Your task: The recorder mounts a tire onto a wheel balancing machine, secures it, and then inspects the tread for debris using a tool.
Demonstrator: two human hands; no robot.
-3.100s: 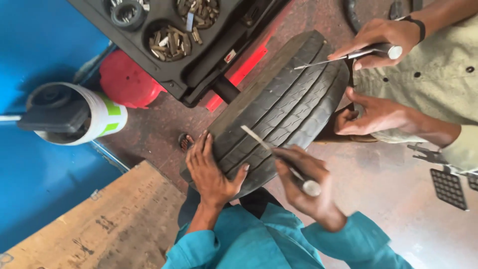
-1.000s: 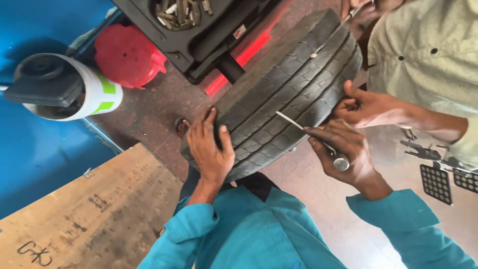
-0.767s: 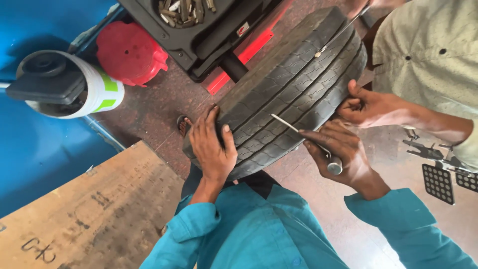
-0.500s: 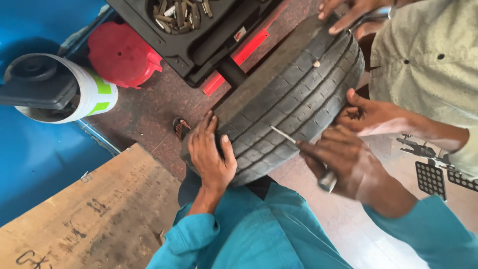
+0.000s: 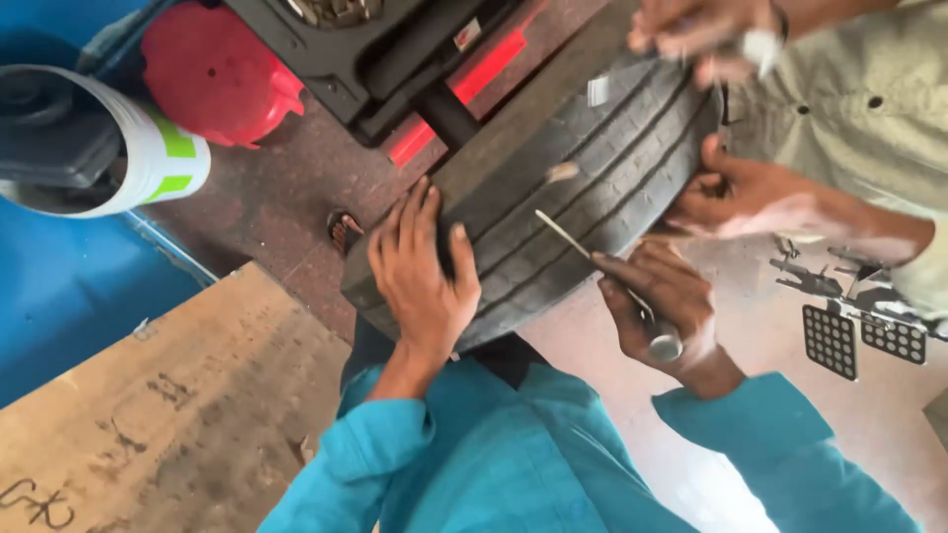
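A worn black tyre (image 5: 583,188) stood on its tread on the reddish floor (image 5: 286,197), tilted from lower left to upper right across the middle of the room, right in front of the person in the teal overalls. Their left hand (image 5: 423,271) lay flat on the lower end of the tread, fingers spread and pressed against the rubber, gripping nothing. Their right hand (image 5: 664,308) was curled tight round the handle of a thin metal pick (image 5: 592,259), whose narrow shaft slanted up to the left so that its tip met the grooves of the tread near the middle. Across the tyre a co-worker in a pale shirt (image 5: 849,109) had one hand (image 5: 736,192) against the far sidewall, and another hand (image 5: 706,35) blurred above the top of the tread; I could not tell what that one held. Behind the tyre sat a black tool tray (image 5: 375,49) with red trim, a red plastic container (image 5: 212,74) beside it, and a white canister with green patches (image 5: 148,153) to the left. A rough wooden board (image 5: 158,395) lay at the lower left
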